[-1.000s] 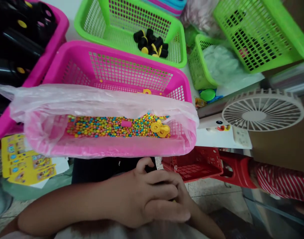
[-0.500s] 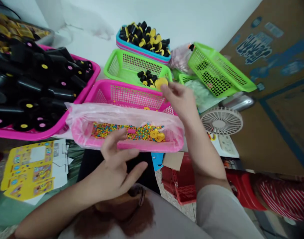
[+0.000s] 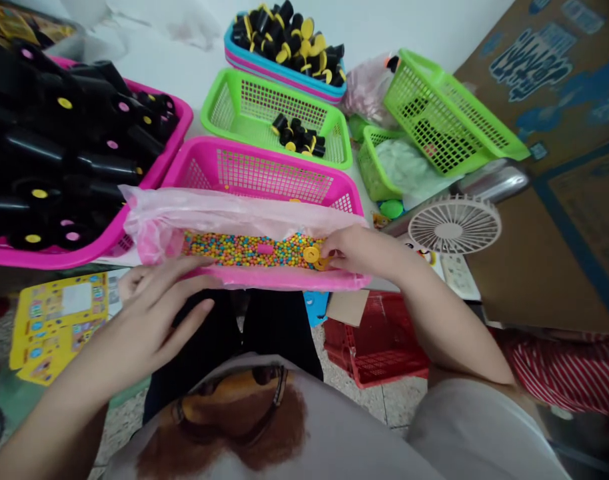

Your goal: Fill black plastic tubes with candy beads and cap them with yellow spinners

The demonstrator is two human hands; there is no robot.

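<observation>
A pink bin lined with clear plastic film (image 3: 244,277) holds many small coloured balls (image 3: 234,250). At its right end lie round yellow plastic pieces (image 3: 311,254), and a small pink piece (image 3: 265,249) sits mid-bin. My right hand (image 3: 352,248) reaches in over the right end, its bent fingers closed at a yellow piece, partly hidden by the fingers. Over the bin's left front edge hovers my left hand (image 3: 159,307), fingers stretched and apart, holding nothing.
Behind stand a pink basket (image 3: 274,157), a green basket (image 3: 224,120) with several black-and-yellow pieces, and a heaped blue basket (image 3: 229,50). Black tubes (image 3: 104,163) fill a tray at left. A small fan (image 3: 449,230) and another person's striped sleeve (image 3: 567,373) are at right.
My right hand has come down from the green basket, where a yellow disc was at its fingers, into the ball-filled bin. My left hand has moved left. The view has shifted slightly.
</observation>
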